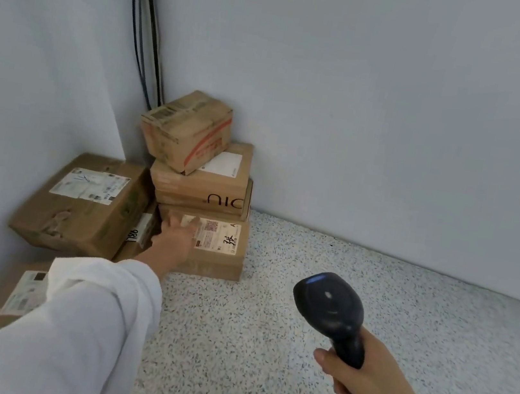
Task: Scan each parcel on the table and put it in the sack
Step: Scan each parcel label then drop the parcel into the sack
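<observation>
Parcels fill the table point(291, 387) corner. The person's left hand point(175, 234) rests, fingers straight, on the bottom parcel point(219, 260). The right hand point(351, 369) grips the scanner point(330, 305). Slide the parcel out slowly so the stacked boxes point(199, 187) stay put, then aim at its label point(217, 236).

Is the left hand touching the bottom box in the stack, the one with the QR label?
Touching. In the head view the left hand lies on top of the bottom box, its fingers over the label's left edge, no gap visible.
</observation>
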A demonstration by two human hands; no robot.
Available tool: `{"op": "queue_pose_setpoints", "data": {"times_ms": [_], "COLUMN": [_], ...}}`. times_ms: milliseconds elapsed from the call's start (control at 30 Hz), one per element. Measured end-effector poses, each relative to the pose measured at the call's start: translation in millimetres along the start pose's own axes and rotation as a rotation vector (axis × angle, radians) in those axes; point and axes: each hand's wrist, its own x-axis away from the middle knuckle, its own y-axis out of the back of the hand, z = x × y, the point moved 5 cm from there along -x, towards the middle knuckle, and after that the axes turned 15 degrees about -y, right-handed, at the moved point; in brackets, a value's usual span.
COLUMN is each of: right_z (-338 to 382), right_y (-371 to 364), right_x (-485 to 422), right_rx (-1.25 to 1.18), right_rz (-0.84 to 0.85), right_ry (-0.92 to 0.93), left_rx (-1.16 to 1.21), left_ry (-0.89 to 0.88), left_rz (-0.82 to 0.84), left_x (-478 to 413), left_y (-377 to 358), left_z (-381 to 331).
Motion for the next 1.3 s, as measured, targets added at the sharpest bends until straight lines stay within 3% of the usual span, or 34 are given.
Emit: {"op": "queue_pose_setpoints", "data": {"times_ms": [200,400,467,700,867,967,1067,1200,1300], "right_z": [0.6,4.2,5.5,7.3,1.3,-5.2,-8.4,-10.3,-10.5], "right_y": [-1.9,-10.1,-13.3,-23.4,-18.0,-10.5,-3.4,1.4,3.1], "right_x": [-6.9,-7.0,-5.8,1.6,5.3,7.4,9.2,11.8,15.0], "right_rx": [0.019,0.069,0.069,0.071,0.076,0.071,0.079,0.127,0.177], "right_rz": [-0.017,0.008,0.023,0.076,0.058,0.032,0.009,0.009,0.011], "right_ry": [-0.021,0.006,0.016,0.055,0.039,0.006,-0.010,-0.006,0.012], "left_rx": [0.003,0.054,-0.038,-0.135,0.063,0.086,-0.004,-0.196,-0.224], "left_ry": [-0.076,-0.110,-0.172,-0.286,-0.234,-0.197,-0.191,-0.218,-0.340], "left_rz": [0.061,0.006,0.066,0.046,-0.013,0.082,0.189,0.092,0.145], "left_x": [-6.0,18.4,30.4,54.3,43.5,22.7,11.4,23.1,40.8], "left_y": [5.7,-8.8,-14.9,-29.5,-7.5,5.8,2.0,-6.7,-20.8], "left_z": [11.5,2.0,-4.2,-7.5,7.2,14.9,11.1,-3.1,-27.1]}}
